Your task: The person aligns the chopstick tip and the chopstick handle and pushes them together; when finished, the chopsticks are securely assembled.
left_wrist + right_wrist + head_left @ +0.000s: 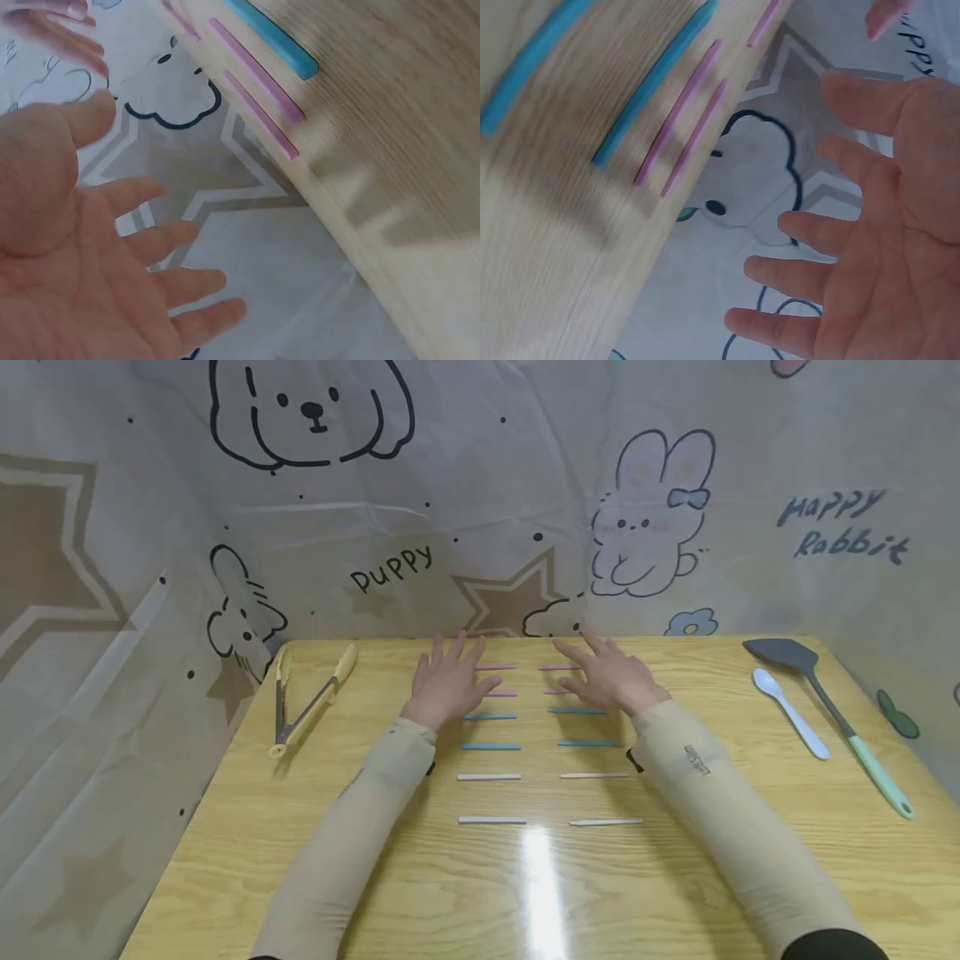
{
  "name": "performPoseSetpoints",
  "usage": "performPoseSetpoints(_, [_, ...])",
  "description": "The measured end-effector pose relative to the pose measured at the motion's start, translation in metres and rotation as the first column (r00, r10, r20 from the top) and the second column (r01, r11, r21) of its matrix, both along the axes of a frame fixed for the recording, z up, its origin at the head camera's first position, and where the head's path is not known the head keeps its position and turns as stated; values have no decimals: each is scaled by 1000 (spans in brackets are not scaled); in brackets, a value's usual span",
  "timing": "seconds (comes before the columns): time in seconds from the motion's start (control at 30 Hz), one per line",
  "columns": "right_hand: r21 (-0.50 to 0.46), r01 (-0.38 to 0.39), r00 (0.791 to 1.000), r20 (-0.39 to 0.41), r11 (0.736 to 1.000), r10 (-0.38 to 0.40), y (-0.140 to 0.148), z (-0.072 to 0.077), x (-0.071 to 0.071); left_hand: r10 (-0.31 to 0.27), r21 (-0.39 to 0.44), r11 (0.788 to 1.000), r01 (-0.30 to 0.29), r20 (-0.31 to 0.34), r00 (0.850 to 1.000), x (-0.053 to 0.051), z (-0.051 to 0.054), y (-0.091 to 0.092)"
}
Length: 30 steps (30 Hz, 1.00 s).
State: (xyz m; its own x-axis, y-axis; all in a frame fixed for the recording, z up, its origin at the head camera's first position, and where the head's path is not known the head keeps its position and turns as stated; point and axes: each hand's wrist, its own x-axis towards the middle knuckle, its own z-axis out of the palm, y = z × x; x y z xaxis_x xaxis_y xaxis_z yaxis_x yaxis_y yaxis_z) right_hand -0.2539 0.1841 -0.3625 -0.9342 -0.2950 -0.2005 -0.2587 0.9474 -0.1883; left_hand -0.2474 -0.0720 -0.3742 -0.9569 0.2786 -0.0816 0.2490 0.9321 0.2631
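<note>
My left hand (447,685), fingers spread, is over the far part of the table beside the left column of sticks; its palm (82,255) shows bare in the left wrist view. My right hand (617,678) is likewise spread by the right column, its palm (900,247) holding nothing. Nearest the hands lie pink sticks (497,667) (255,67) (679,112). Closer to me are blue sticks (491,747) (274,37) (656,86), then white sticks (492,820) on both sides. The hands partly cover some stick ends in the head view.
Tongs (307,714) lie at the table's (360,877) far left. On the right are a light blue spoon (791,714) and a dark spatula (828,702) with a green handle. A printed cloth (480,468) hangs behind the far edge.
</note>
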Motion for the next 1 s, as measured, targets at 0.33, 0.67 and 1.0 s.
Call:
performPoseSetpoints(0.33, [-11,-9,996,85,1000,10,3,-10,-20,-37,95,995,42,-48,998,-21,-15,6])
performPoseSetpoints(0.67, [-34,50,999,23,998,-50,3,-28,-31,-4,59,998,7,-48,999,-48,-40,-3])
performPoseSetpoints(1.0, [-12,72,995,-72,997,-73,-3,-42,-47,26,-65,997,-31,-83,996,-59,-47,4])
